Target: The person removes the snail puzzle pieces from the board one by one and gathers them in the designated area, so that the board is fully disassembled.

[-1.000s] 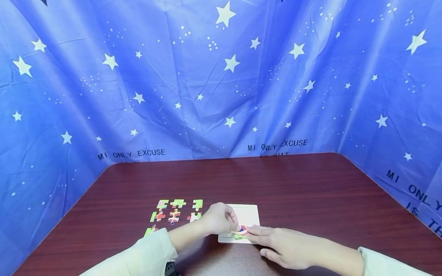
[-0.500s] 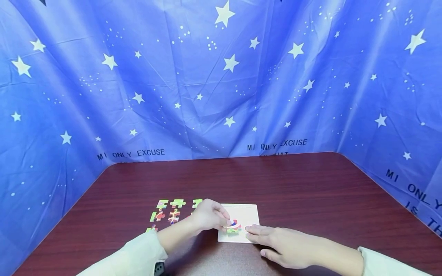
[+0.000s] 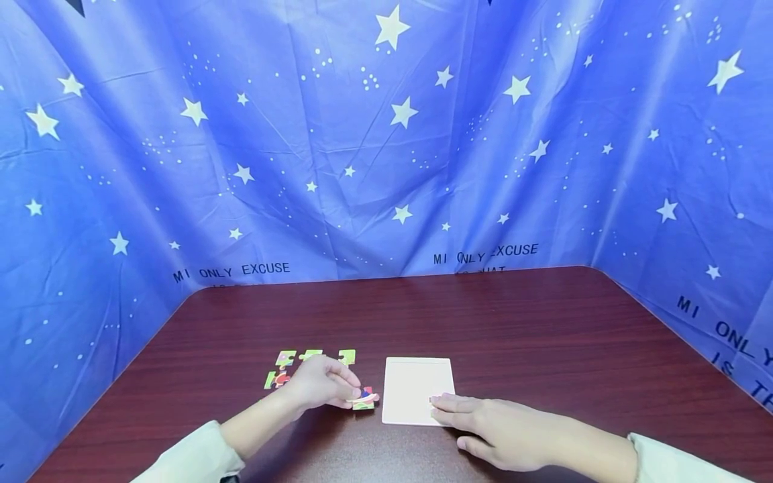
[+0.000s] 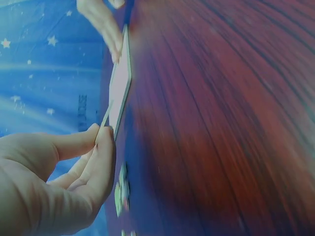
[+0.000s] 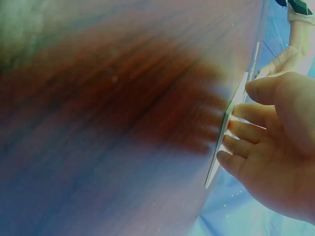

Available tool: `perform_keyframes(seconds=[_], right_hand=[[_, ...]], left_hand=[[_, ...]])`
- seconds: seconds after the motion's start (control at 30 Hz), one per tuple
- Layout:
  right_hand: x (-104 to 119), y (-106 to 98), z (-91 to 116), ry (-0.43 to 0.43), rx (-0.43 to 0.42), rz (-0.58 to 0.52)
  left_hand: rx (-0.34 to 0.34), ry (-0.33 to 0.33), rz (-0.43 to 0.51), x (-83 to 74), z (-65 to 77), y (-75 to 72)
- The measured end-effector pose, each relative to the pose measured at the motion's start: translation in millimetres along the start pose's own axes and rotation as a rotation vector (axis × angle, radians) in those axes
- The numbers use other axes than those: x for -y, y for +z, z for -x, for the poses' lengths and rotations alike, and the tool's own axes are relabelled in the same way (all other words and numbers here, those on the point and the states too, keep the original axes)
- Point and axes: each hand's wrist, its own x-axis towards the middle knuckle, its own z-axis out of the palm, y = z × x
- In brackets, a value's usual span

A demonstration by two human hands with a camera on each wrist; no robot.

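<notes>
Left of the white puzzle board (image 3: 413, 386), my left hand (image 3: 319, 386) pinches a jigsaw piece (image 3: 365, 400) coloured green, red, white and blue. In the left wrist view this hand (image 4: 74, 177) holds the thin piece (image 4: 104, 118) edge-on between thumb and fingers. Straight fingers of my right hand (image 3: 507, 429) rest on the board's right side near its front corner. The right wrist view shows the right hand (image 5: 280, 132) with its fingertips on the board (image 5: 215, 162), seen almost from the side.
Several loose puzzle pieces (image 3: 279, 380) lie spread on the dark red wooden table (image 3: 513, 329), left of the board and partly hidden behind my left hand. A blue curtain (image 3: 338, 134) with stars hangs around the table's back and sides.
My left hand has moved left with the puzzle piece, from over the board to the table beside it. The right hand stays on the board.
</notes>
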Motion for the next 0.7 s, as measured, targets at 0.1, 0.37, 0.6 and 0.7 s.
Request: perform_keyframes(seconds=[0.1,0.37,0.6,0.7], right_hand=[[0,1,1,0.001,0.000,0.005],[-3,3,4,-0.044,-0.036,0.042],[-4,3,4,-0.066,-0.059,0.056],[-4,3,3,-0.063,-0.063,0.054]], left_hand=[[-0.007,0.021,-0.022,7.4,6.4,-12.8],[-0.074,0.031,-0.091,21.2,22.5,-41.0],[-0.153,0.043,-0.152,32.7,30.3,-51.7],[-0.203,0.048,-0.234,33.5,32.4,-53.6]])
